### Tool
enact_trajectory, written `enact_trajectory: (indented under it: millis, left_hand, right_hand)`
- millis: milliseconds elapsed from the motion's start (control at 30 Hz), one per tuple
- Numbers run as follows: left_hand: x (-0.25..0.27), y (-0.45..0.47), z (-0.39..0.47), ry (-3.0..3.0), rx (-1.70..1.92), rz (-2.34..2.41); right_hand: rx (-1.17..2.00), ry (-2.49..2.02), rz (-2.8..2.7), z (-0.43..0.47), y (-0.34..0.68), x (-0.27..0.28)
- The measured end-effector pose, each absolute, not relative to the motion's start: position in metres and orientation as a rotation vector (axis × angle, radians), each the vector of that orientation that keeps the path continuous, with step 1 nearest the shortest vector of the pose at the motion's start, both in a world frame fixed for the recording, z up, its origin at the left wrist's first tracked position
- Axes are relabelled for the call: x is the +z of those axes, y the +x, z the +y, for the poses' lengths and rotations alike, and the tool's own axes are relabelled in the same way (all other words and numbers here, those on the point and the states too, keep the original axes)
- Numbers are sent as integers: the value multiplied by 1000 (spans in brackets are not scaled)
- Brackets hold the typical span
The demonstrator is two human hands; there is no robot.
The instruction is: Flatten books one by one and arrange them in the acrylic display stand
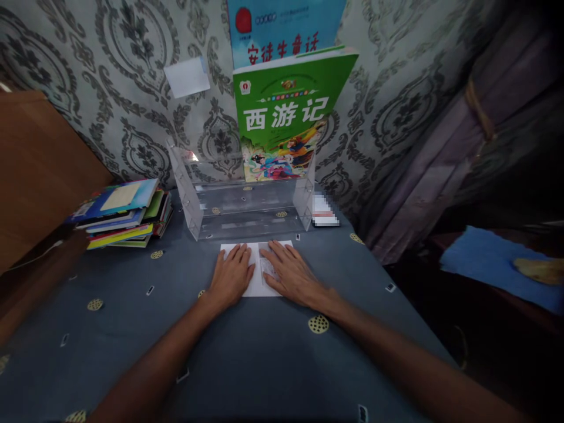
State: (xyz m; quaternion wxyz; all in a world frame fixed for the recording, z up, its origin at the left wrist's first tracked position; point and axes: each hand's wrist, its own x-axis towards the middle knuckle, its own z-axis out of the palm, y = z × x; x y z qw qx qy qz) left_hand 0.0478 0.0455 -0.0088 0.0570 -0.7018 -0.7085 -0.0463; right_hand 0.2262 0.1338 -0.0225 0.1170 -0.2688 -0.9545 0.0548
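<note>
Both hands palm-down on a white paper, head view. The left hand [233, 271] lies flat on the paper's left half, fingers extended and slightly spread, gripping nothing. The right hand [288, 273] lies likewise on the right half, fingers outstretched, its thumb toward the left hand. The white paper [259, 286] rests on the tablecloth [247, 364] beneath both hands; a crease or join runs between them, and small print shows beside the right fingers. Its near edge is exposed between the wrists; its far edge lies just beyond the fingertips.

Beyond both hands, near the paper's far edge but apart from it, stands a clear stand [247, 220], its side panels bounding forward travel. A green book [286, 120] leans upright in it, ahead of the right hand, a blue book [286, 29] behind. Left of the left hand, across a broad stretch of cloth, sits a stack of books [127, 214]. Right of the right hand, the table's edge slants outward toward the viewer, passing beneath the right forearm.
</note>
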Motion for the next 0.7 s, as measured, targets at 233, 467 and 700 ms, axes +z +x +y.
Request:
enact_trajectory:
  millis: [233, 467, 700]
  left_hand:
    - [3, 28, 46, -1970, -69, -2216]
    - [2, 28, 47, -1964, -88, -2225]
    - [2, 28, 46, -1952, -74, -2210]
  right_hand:
    - [188, -760, -2773, 135, 228, -23]
    - [175, -773, -2785, 135, 228, -21]
    - [186, -920, -2766, 138, 231, -12]
